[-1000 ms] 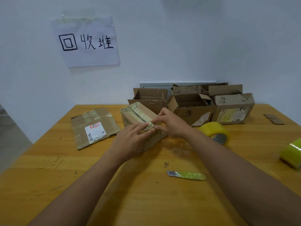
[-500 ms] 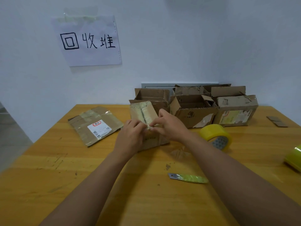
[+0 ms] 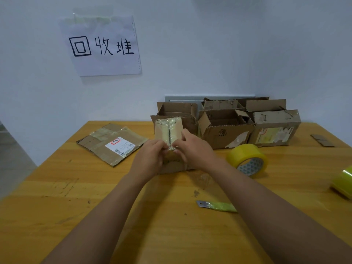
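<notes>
Taped box [image 3: 167,130] stands on the table [image 3: 95,206] right under the grip, with a dark seam line on top running away from it. A row of open boxes [image 3: 224,134] sits just behind the grip and to its right. A flattened carton [image 3: 112,143] lies to its left, apart. Grip: left hand [image 3: 150,157] and right hand [image 3: 194,149] meet at the box's near top edge, fingers curled and pinching the tape there. A yellow tape roll [image 3: 246,159] lies near, to the right. A green cutter [image 3: 217,206] lies nearer the person.

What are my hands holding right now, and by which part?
The small taped cardboard box: the left hand and right hand pinch the near end of its top seam, one each side.
</notes>
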The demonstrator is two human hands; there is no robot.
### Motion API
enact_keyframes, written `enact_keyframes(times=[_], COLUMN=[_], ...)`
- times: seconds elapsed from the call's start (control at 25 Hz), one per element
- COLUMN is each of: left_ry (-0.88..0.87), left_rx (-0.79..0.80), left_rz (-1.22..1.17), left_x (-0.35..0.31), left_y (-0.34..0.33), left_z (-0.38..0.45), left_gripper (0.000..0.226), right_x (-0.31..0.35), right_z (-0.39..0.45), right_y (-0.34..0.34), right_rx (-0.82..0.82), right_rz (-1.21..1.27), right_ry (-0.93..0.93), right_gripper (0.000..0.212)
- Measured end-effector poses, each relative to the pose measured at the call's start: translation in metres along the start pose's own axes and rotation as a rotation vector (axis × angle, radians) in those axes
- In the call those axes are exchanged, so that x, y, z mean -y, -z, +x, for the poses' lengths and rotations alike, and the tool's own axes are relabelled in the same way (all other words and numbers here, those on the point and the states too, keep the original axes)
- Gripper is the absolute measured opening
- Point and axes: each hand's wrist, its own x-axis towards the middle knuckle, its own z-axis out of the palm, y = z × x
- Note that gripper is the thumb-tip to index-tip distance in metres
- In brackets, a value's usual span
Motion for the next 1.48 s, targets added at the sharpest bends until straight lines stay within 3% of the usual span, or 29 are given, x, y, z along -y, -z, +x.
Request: enact_keyframes(times=[0.32,0.56,0.64,0.8,0.88,1.0,1.08,1.2,1.32,1.48], left_ry=[0.03,0.048,0.058,0.087,0.072,-0.161,-0.186,0.061,0.158,0.176], left_rx=[0.023,0.005,0.078,0.109,0.02,-0.145,0.055,0.363,0.447,0.497], left_rz=[0.019,0.034,0.05,0.109,0.227,0.213,0.129,0.011,-0.015,0.013], left_x=[-0.006,-0.008,-0.009,-0.013,-0.023,-0.048,-0.065,-0.071,-0.069,-0.067], left_y=[-0.009,-0.012,-0.011,-0.012,-0.017,-0.038,-0.052,-0.075,-0.091,-0.1], left_z=[0.004,0.005,0.005,0.007,0.001,-0.017,-0.025,-0.025,-0.018,-0.011], left_gripper=[0.02,0.018,0.032,0.033,0.041,0.033,0.026,0.029,0.033,0.026], right_x=[-0.002,-0.032,-0.054,-0.079,-0.083,-0.086,-0.088,-0.091,-0.104,-0.127], right_z=[-0.001,-0.016,-0.031,-0.053,-0.056,-0.056,-0.056,-0.059,-0.072,-0.093], right_y=[0.001,0.018,0.023,0.025,0.025,0.023,0.022,0.026,0.034,0.048], right_rx=[0.014,0.103,0.102,0.33,0.372,0.387,0.389,0.336,0.234,0.262], right_rz=[-0.037,0.258,0.101,-0.255,-0.306,-0.354,-0.369,-0.36,-0.272,-0.174], right_ry=[-0.04,-0.14,-0.202,-0.292,-0.301,-0.301,-0.311,-0.356,-0.448,-0.498], right_gripper=[0.022,0.053,0.046,0.053,0.059,0.065,0.059,0.043,0.04,0.06])
